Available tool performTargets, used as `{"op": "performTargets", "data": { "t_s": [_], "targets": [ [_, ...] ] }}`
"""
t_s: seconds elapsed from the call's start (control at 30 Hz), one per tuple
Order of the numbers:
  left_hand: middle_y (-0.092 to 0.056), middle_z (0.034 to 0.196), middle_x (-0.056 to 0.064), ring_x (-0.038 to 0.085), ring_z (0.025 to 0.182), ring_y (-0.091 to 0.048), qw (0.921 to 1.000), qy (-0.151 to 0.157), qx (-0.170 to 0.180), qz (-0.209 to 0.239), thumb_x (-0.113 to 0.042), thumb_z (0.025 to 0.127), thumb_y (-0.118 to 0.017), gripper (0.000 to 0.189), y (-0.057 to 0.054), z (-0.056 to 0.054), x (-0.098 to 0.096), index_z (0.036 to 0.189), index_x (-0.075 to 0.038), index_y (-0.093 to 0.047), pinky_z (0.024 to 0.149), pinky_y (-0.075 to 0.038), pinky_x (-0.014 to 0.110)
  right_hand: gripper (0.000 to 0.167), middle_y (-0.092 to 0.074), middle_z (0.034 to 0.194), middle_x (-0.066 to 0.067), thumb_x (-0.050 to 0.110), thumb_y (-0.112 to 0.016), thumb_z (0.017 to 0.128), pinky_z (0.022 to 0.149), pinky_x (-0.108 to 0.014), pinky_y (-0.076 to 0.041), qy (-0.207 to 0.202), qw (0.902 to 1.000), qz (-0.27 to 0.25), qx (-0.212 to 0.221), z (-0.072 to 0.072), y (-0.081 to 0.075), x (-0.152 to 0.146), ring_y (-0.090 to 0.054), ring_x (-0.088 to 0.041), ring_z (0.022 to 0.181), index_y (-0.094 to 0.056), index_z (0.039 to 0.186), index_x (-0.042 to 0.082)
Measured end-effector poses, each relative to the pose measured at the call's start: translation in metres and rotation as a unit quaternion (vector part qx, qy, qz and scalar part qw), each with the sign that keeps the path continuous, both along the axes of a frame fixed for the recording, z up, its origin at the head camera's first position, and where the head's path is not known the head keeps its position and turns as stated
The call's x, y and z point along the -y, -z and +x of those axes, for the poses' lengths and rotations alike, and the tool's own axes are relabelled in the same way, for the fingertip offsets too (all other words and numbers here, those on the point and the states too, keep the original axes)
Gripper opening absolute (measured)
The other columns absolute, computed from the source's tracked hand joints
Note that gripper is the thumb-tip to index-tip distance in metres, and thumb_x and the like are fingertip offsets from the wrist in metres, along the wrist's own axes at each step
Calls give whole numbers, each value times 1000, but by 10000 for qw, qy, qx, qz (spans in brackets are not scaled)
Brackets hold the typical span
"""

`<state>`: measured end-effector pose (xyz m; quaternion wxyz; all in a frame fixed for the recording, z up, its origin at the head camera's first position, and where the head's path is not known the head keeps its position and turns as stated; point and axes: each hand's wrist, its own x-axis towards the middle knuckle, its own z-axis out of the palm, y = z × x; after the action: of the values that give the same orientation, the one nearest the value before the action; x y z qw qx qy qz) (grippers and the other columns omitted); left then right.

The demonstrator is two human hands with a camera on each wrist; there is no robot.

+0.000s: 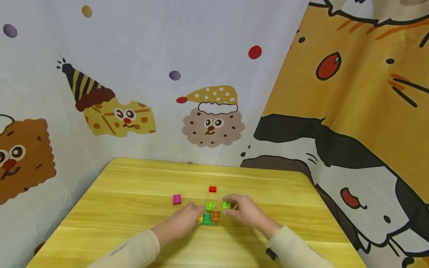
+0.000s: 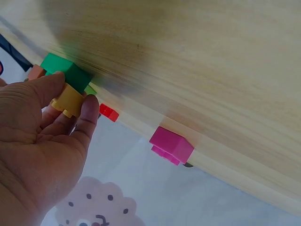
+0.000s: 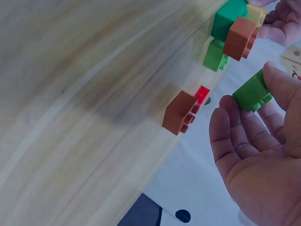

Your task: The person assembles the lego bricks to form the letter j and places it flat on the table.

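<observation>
My left hand [image 1: 182,219] pinches a yellow building brick [image 2: 69,100] between thumb and fingers. That brick sits against a darker green brick [image 1: 206,217], with an orange-brown brick [image 1: 215,216] on the green one's other side. Between finger and thumb of my right hand [image 1: 246,210] is a light green brick [image 3: 254,92], held above the table. Another light green brick [image 1: 210,206] stands just behind the joined group. Fingers hide much of the yellow brick in the head view.
On the wooden table [image 1: 134,193] lie a magenta brick [image 1: 177,200] to the left and a red brick [image 1: 212,189] farther back. A brown brick [image 3: 180,113] appears in the right wrist view. Patterned cloth [image 1: 161,123] hangs behind the table.
</observation>
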<state>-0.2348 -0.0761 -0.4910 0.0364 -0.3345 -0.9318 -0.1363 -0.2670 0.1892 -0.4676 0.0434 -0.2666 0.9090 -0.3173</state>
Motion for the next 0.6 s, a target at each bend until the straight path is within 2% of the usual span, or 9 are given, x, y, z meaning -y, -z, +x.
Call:
{"op": "performTargets", "data": {
  "t_s": [0.23,0.4,0.6],
  "targets": [
    [-69,105,2,18,94,-61,10000,9,-27,4,-16,86,-77,35,1,0,1,117,-10,-61,82,-55,30,43,-67,113,6,31,-75,89,70,-24,-55,-324,9990,-203,244,8,1,6,-61,-9,89,-66,126,11],
    [-69,104,2,18,93,-61,10000,-15,21,8,-16,86,-77,35,1,-1,1,117,-10,-61,82,-55,30,40,-68,114,7,28,-76,89,73,-24,-54,-555,9982,-164,148,10,5,9,-61,-7,89,-68,124,12],
    [-69,102,1,16,92,-60,10000,-23,-35,-15,-18,86,-77,34,2,-2,1,116,-10,-62,81,-55,28,38,-68,115,7,23,-78,87,73,-23,-54,-627,9979,-120,81,13,7,13,-62,-5,88,-68,123,12]
  ]
}}
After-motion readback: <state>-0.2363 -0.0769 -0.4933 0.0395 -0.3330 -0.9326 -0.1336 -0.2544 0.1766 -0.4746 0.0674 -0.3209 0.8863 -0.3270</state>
